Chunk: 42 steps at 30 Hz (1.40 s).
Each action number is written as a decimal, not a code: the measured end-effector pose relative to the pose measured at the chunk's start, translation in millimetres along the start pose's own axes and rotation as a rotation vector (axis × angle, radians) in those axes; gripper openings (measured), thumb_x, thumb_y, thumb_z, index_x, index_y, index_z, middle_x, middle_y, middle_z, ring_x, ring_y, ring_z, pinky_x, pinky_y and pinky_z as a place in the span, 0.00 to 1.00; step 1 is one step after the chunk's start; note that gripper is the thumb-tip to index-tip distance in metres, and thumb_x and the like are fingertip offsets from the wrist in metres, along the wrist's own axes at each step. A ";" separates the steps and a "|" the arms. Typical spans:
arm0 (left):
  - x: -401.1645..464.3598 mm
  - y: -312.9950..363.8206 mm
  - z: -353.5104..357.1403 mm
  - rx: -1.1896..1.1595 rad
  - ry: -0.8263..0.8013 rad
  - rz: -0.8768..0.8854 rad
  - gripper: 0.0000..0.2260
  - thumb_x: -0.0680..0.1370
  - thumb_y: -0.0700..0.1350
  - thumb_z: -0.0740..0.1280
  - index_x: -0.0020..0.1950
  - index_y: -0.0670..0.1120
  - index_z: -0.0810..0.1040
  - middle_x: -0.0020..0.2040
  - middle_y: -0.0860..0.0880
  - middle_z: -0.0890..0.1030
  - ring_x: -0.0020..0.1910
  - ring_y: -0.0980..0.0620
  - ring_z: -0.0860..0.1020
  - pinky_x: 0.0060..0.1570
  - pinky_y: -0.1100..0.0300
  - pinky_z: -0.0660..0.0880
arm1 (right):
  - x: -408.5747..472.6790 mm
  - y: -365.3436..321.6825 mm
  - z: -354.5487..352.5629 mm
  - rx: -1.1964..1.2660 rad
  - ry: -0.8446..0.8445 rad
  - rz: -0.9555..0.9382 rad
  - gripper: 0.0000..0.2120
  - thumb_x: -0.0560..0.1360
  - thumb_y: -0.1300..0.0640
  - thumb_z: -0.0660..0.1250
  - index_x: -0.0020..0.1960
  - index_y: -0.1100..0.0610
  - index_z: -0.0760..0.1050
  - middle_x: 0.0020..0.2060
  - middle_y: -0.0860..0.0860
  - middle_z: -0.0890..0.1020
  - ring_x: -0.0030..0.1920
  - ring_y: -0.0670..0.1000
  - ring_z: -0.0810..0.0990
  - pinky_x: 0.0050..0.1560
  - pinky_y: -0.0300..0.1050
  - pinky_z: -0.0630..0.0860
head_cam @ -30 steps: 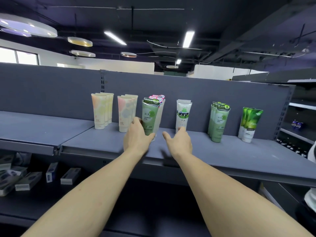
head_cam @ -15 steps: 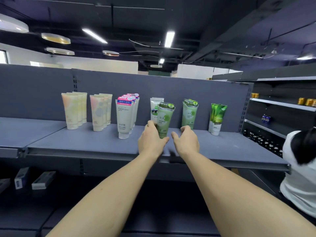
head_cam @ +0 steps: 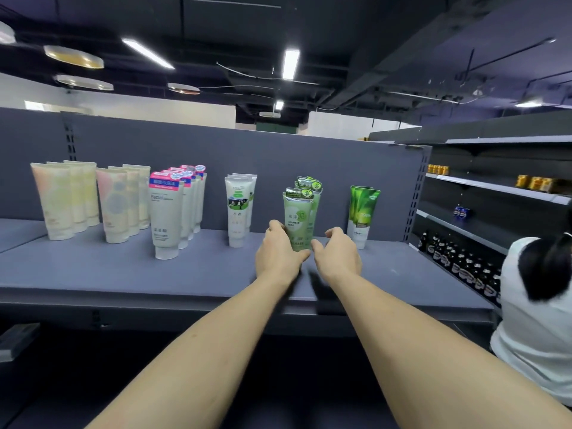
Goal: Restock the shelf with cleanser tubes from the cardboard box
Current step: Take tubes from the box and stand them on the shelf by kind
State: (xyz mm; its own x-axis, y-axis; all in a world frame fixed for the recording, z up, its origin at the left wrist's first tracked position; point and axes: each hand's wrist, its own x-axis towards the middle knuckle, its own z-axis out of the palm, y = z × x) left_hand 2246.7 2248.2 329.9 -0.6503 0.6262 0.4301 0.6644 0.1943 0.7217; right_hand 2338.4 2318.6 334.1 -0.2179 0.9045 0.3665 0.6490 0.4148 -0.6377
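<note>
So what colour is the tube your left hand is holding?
Pale green tube with a silver top, gripped by the left hand; head view.

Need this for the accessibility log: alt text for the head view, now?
The left hand grips a pale green seaweed cleanser tube standing on the grey shelf, the right hand open beside it. Five other tube rows stand alongside.

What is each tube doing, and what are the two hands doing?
Pale green tube: upright on the shelf, gripped low down.
Left hand: fingers curled round that tube.
Right hand: open, beside the tube, holding nothing.
White tubes: upright, untouched.
Bright green tubes: upright, untouched.
</note>
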 end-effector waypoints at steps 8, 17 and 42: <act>32.2 16.5 43.2 0.011 0.012 -0.045 0.26 0.70 0.51 0.77 0.59 0.44 0.66 0.58 0.47 0.76 0.55 0.45 0.77 0.47 0.51 0.75 | 46.2 21.5 7.3 -0.001 -0.022 -0.022 0.19 0.80 0.47 0.63 0.67 0.54 0.71 0.62 0.52 0.78 0.62 0.55 0.76 0.53 0.48 0.72; 44.7 20.1 60.7 0.056 0.045 -0.032 0.21 0.73 0.48 0.74 0.58 0.43 0.67 0.57 0.45 0.75 0.54 0.43 0.77 0.47 0.50 0.75 | 64.7 19.4 19.4 0.024 -0.028 -0.015 0.16 0.80 0.49 0.61 0.66 0.55 0.72 0.61 0.52 0.79 0.60 0.56 0.77 0.52 0.48 0.72; 12.6 15.1 27.9 0.295 0.002 -0.035 0.24 0.74 0.55 0.73 0.63 0.44 0.72 0.61 0.45 0.74 0.59 0.44 0.76 0.51 0.52 0.74 | 6.6 19.9 -6.3 0.072 -0.062 -0.002 0.14 0.81 0.52 0.60 0.64 0.54 0.74 0.61 0.52 0.79 0.59 0.56 0.78 0.51 0.47 0.72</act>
State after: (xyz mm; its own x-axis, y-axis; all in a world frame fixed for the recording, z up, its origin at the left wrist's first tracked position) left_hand 2258.8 2280.0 331.1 -0.6751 0.6139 0.4091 0.7199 0.4271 0.5472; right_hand 2354.4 2332.2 328.1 -0.2650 0.9073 0.3264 0.5952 0.4203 -0.6849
